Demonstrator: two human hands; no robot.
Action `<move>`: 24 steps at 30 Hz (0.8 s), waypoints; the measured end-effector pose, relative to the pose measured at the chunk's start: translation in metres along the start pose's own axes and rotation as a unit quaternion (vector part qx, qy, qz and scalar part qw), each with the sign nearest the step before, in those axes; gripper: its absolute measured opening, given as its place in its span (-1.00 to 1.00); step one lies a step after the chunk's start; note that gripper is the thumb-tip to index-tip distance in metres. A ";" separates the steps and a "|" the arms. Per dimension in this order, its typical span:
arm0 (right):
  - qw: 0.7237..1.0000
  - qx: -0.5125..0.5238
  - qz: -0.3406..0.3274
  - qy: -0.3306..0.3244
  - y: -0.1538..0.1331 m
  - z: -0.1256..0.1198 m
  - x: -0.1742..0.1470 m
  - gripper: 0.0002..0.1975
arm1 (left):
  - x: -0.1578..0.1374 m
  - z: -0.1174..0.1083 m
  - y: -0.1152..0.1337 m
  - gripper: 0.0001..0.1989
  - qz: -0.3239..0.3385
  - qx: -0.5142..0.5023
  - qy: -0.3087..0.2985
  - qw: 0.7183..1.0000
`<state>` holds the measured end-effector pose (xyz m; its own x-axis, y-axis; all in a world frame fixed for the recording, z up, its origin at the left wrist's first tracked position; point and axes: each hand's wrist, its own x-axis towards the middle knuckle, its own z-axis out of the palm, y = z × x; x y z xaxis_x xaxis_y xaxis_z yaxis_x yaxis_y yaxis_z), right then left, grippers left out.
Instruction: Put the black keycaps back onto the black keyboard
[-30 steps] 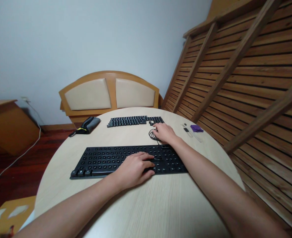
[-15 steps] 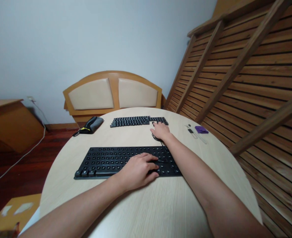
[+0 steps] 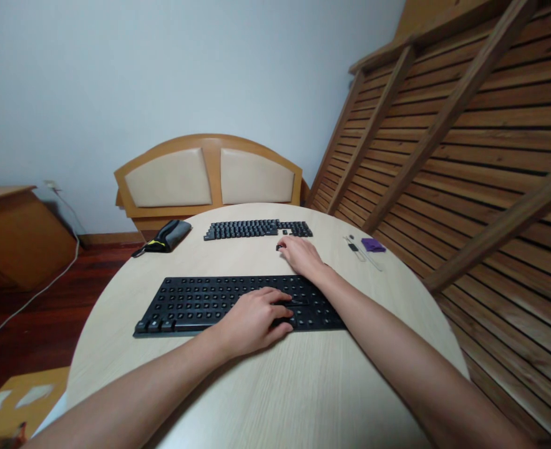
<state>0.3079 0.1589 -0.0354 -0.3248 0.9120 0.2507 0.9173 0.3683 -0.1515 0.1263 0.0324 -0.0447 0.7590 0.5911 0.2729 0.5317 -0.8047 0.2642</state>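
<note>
A black keyboard (image 3: pixel 195 302) with most of its keycaps off lies across the table in front of me. My left hand (image 3: pixel 256 318) rests on its right half, fingers stretched out and apart, gripping nothing. Beyond the keyboard, my right hand (image 3: pixel 301 254) pinches a small black keycap (image 3: pixel 279 247) between thumb and fingertips, just above the tabletop. Loose keycaps (image 3: pixel 243 229) sit in tidy rows farther back, with a smaller group of keycaps (image 3: pixel 298 229) at their right end.
A black and grey pouch (image 3: pixel 167 237) lies at the left of the round table (image 3: pixel 303 386). To the right are a purple cloth (image 3: pixel 373 245) and a wire tool (image 3: pixel 354 247). A slatted wooden frame (image 3: pixel 443 156) leans along the right side.
My right hand has drawn back from the keycap rows toward the keyboard, now with a keycap in its fingers. The left hand stays on the keyboard.
</note>
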 end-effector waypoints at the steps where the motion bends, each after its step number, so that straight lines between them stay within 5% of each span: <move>1: 1.000 0.009 -0.011 0.004 -0.001 -0.004 -0.010 -0.78 | 0.000 0.000 0.000 -0.75 0.000 0.001 -0.001 1.000; 6: 0.994 0.097 -0.059 -0.007 0.001 -0.027 -0.066 -0.84 | -0.001 0.000 -0.002 -0.76 -0.002 0.002 -0.002 1.000; 11: 0.955 0.242 -0.135 -0.103 0.014 -0.039 -0.107 -0.86 | 0.001 -0.002 -0.003 -0.75 0.002 0.004 -0.015 1.000; 17: 0.918 0.307 -0.192 -0.161 0.026 -0.040 -0.114 -0.85 | 0.001 -0.003 -0.003 -0.75 0.009 0.008 -0.015 1.000; 24: 0.912 0.302 -0.201 -0.193 0.028 -0.040 -0.115 -0.81 | 0.001 -0.001 -0.004 -0.75 0.011 0.015 -0.018 1.000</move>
<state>0.3800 0.0566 -0.0301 -0.7699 0.6349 0.0644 0.4508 0.6125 -0.6493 0.1240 0.0365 -0.0444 0.7838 0.5706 0.2449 0.5244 -0.8195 0.2312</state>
